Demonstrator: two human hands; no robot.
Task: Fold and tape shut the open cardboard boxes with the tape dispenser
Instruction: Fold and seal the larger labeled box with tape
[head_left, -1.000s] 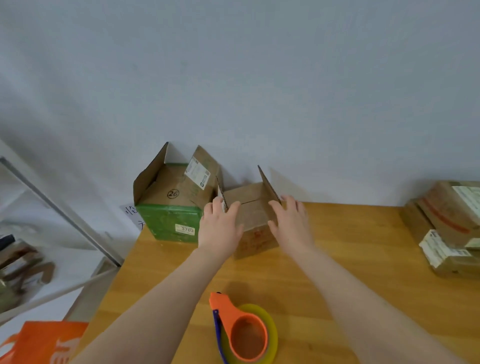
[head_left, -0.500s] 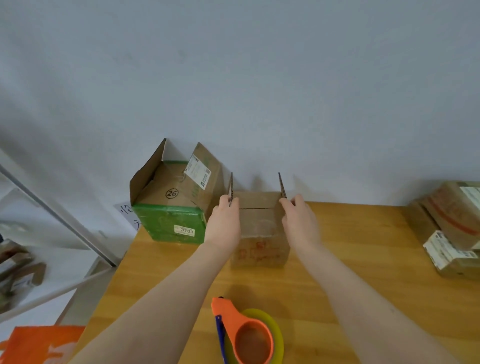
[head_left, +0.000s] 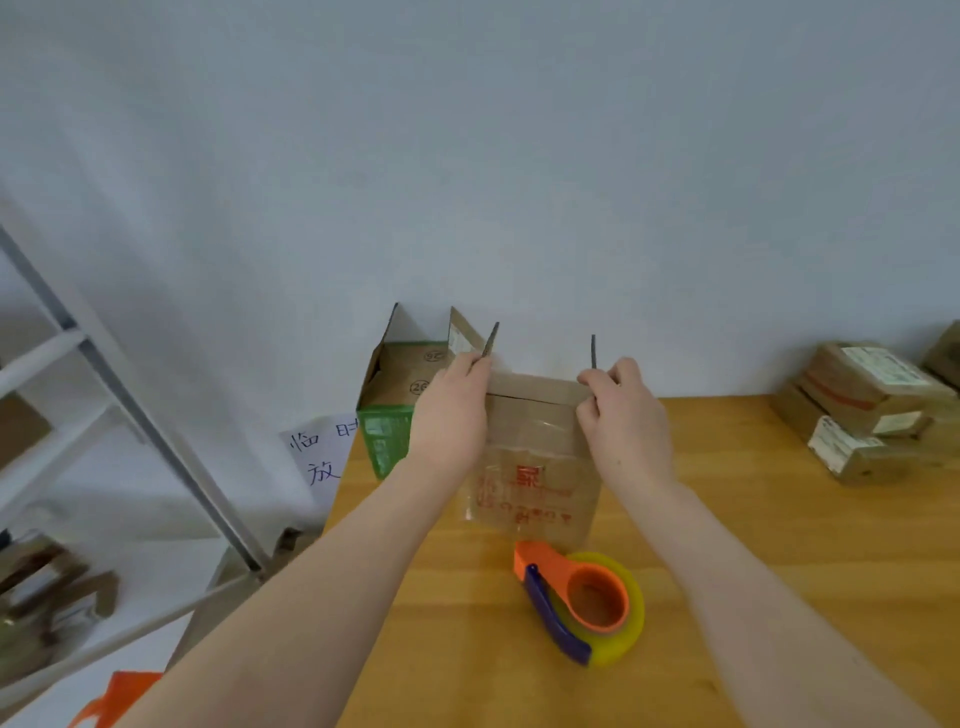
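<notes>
1. Brown cardboard box (head_left: 535, 457): stands open-topped by the far edge of the surface (head_left: 779, 545), toward its left end.
2. The left hand (head_left: 452, 421) pinches the left side flap (head_left: 490, 340); the right hand (head_left: 623, 421) pinches the right side flap (head_left: 592, 352). Both flaps stand upright, edge-on to the viewer.
3. Each flap lies at its own hand; the fold probably runs inward, flap toward flap.
4. The tape dispenser (head_left: 582, 597) lies just nearward of the box, between the forearms, nearer the right.

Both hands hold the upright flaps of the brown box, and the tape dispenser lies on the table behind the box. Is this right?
Not quite: the head view shows the tape dispenser in front of the brown box, nearer the person. The left hand and right hand do hold its upright flaps.
</notes>
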